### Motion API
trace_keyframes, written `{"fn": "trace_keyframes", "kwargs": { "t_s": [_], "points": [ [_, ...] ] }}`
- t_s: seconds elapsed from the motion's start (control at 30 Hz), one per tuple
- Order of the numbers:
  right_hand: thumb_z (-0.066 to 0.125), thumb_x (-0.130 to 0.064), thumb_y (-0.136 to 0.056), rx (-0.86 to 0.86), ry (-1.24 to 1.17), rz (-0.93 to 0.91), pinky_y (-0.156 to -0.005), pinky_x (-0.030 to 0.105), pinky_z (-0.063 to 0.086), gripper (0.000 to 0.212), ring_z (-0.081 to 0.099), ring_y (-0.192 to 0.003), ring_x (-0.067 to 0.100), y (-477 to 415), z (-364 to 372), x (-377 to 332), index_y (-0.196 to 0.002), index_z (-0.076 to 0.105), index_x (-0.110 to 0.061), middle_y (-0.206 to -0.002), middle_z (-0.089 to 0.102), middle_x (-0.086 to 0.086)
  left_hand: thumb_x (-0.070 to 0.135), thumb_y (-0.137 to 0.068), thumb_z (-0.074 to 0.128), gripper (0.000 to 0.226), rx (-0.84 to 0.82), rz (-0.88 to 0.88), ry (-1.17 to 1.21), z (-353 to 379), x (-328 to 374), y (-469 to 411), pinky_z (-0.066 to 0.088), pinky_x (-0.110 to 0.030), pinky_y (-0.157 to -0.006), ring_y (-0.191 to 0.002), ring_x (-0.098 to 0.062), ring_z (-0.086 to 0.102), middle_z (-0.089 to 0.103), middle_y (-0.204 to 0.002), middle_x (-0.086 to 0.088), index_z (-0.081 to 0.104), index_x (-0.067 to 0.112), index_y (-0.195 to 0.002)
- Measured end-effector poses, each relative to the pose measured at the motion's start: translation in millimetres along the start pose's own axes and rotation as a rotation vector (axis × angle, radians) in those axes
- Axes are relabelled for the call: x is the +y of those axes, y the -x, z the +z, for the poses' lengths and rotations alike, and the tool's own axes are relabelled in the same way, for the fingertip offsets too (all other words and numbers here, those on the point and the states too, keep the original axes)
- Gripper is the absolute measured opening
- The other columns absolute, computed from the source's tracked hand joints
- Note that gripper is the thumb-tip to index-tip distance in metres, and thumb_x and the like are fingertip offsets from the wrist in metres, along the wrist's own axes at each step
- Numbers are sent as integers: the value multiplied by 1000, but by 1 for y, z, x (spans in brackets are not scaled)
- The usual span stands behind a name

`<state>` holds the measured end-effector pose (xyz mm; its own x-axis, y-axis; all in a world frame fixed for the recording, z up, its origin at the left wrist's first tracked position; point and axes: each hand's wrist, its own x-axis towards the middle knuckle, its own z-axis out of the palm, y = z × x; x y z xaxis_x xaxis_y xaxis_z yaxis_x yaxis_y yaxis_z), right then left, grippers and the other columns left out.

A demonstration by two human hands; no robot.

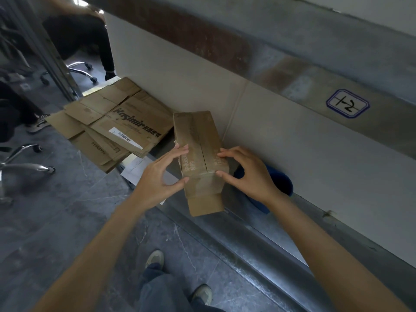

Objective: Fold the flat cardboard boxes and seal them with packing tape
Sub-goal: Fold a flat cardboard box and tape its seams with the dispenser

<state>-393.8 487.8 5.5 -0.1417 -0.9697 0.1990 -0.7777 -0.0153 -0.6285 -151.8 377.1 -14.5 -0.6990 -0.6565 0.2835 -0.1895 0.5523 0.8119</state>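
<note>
A small folded brown cardboard box (198, 134) lies on a metal ledge (225, 239) against a pale wall panel. Its top flaps meet in a centre seam, and the near end flap hangs down over the ledge. My left hand (157, 176) holds the box's left side, fingertips on the top edge and thumb at the lower corner. My right hand (247, 174) holds the right side the same way, index finger on top and thumb at the near corner. No tape roll is clearly visible.
A stack of flat cardboard boxes (108, 122) lies to the left, overhanging the ledge. A blue object (281, 183) sits behind my right hand. White paper (137, 170) lies under the stack. Chair bases (27, 163) and seated people's legs are at the left.
</note>
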Motion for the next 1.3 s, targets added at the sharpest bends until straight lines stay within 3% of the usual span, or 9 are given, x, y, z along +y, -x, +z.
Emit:
{"fn": "trace_keyframes", "kwargs": {
  "t_s": [0.07, 0.23, 0.3, 0.43, 0.7, 0.9, 1.07, 1.2, 1.3],
  "points": [
    [61, -54, -85, 25, 3, -5, -100, 42, 46, 45, 53, -120, 4, 1, 3, -1, -124, 61, -30, -127, 57, -17, 8, -86, 75, 63, -5, -13, 22, 0, 2, 0, 24, -25, -121, -147, -4, 28, 45, -152, 14, 50, 19, -143],
    [62, -49, -81, 117, -13, 24, -97, 39, 47, 41, 56, -115, 5, 0, 12, -6, -115, 66, -27, -120, 61, -16, 37, -82, 65, 58, 135, -79, 42, 15, 9, -1, 28, -30, -120, -144, -1, 33, 52, -146, 15, 56, 21, -137],
    [62, -46, -80, 158, -17, 31, -94, 39, 49, 38, 58, -112, 7, -1, 16, -7, -110, 68, -24, -115, 63, -14, 32, -78, 61, 55, 222, -111, 21, 26, 10, -1, 20, -37, -122, -142, 1, 36, 55, -142, 16, 60, 21, -132],
    [57, -43, -82, 184, -33, 60, -89, 39, 51, 33, 61, -105, 6, -5, 18, -9, -104, 71, -22, -107, 65, -14, 20, -77, 60, 47, 304, -166, -17, 32, 8, -5, 6, -34, -120, -136, 6, 41, 60, -135, 18, 66, 24, -123],
    [55, -46, -86, 122, 39, 13, -96, 36, 47, 40, 55, -110, 4, 1, 11, -9, -117, 68, -24, -120, 63, -14, 37, -79, 59, 56, 163, -104, -31, 19, 4, -1, 0, -50, -121, -143, 1, 35, 53, -144, 17, 59, 24, -133],
    [53, -34, -81, 140, 13, 24, -93, 40, 49, 37, 58, -106, 8, -4, 10, -7, -112, 71, -23, -115, 67, -11, 33, -73, 56, 59, 213, -146, -8, 23, 9, -3, 1, -41, -121, -140, 4, 38, 57, -140, 17, 62, 24, -131],
    [50, -33, -86, 134, 28, 12, -93, 39, 49, 37, 57, -106, 8, -3, 9, -7, -114, 71, -22, -114, 68, -10, 3, -78, 59, 58, 209, -155, -12, 21, 7, -4, 3, -49, -123, -139, 4, 39, 57, -140, 16, 63, 23, -131],
    [52, -35, -87, 48, 41, -10, -101, 40, 44, 39, 54, -117, 8, -1, 2, -2, -122, 66, -26, -125, 63, -13, 15, -74, 53, 64, 112, -147, 37, 11, 12, -1, 4, -43, -122, -142, 7, 31, 50, -144, 22, 57, 24, -138],
    [62, -17, -83, -48, 80, -38, -105, 33, 36, 46, 48, -127, 9, -2, -7, 3, -128, 63, -26, -135, 58, -14, 15, -74, 54, 66, 80, -146, 52, 7, 15, -1, 6, -38, -121, -142, 9, 29, 48, -145, 23, 56, 23, -139]
  ]
}}
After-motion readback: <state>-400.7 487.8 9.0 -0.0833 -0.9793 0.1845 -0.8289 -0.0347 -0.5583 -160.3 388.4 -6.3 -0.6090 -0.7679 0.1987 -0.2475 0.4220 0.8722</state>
